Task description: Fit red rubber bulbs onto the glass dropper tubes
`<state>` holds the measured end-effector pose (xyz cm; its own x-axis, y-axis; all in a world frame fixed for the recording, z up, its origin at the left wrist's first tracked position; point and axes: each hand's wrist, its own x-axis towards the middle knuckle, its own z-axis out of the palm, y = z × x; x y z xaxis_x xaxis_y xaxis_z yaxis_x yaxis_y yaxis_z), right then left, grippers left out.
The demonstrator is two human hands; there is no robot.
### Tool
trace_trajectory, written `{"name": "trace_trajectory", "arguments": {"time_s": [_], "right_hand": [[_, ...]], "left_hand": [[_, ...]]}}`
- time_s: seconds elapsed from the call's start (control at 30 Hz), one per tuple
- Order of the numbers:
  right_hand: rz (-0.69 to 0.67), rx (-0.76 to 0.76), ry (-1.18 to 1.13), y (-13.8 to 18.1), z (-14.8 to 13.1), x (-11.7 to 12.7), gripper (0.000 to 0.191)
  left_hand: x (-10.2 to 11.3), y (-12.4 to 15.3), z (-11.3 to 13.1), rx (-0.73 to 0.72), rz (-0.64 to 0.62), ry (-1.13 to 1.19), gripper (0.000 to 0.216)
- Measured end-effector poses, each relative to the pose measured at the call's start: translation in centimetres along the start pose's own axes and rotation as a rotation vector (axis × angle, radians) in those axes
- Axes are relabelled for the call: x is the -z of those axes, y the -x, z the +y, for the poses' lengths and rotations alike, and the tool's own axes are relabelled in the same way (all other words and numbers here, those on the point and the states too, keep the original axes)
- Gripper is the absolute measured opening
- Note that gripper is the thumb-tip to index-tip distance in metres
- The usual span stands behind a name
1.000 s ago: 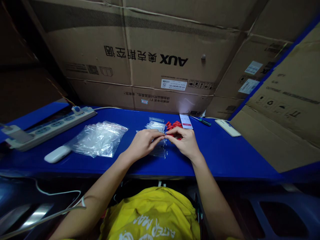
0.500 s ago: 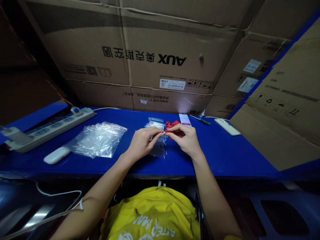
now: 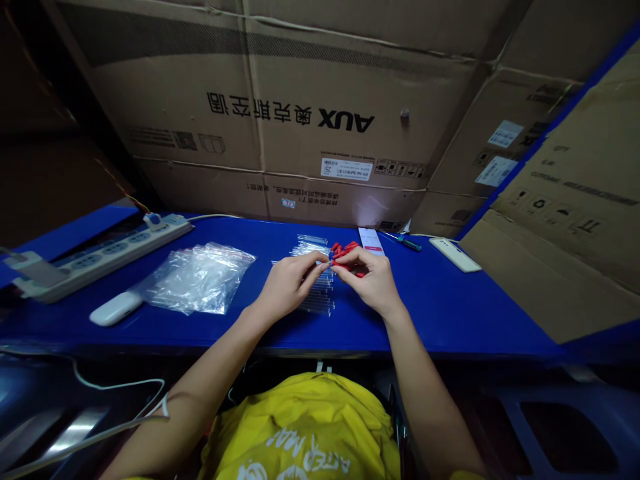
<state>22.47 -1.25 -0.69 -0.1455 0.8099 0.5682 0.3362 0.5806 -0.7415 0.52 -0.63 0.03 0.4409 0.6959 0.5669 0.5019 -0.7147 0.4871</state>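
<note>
Both hands meet over the middle of the blue table (image 3: 450,307). My left hand (image 3: 290,283) pinches a thin clear tube, its tip pointing right. My right hand (image 3: 367,277) pinches a small red cap against that tip. Under the hands lies a pile of clear tubes (image 3: 315,287). A heap of red caps (image 3: 345,251) sits just behind my right hand.
A stack of clear plastic bags (image 3: 197,277) lies to the left, with a white oblong device (image 3: 116,308) and a power strip (image 3: 100,257) beyond. A phone (image 3: 371,240), a green screwdriver (image 3: 410,243) and a white phone (image 3: 455,255) lie behind. Cardboard boxes (image 3: 310,113) wall the back and right.
The hands rose slightly and stay joined at the fingertips over the tube pile; my right-hand fingers shifted a little around the red cap.
</note>
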Motion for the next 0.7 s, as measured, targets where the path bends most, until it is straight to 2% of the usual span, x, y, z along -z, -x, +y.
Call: {"name": "trace_trajectory", "arguments": {"time_s": [0.37, 0.7], "right_hand": [[0.03, 0.019, -0.041, 0.2, -0.16, -0.77, 0.016], [0.03, 0.002, -0.078, 0.28, 0.06, -0.76, 0.017]], "left_hand": [[0.36, -0.04, -0.41, -0.073, 0.047, 0.044, 0.028], [0.59, 0.03, -0.68, -0.122, -0.003, 0.036, 0.032]]}}
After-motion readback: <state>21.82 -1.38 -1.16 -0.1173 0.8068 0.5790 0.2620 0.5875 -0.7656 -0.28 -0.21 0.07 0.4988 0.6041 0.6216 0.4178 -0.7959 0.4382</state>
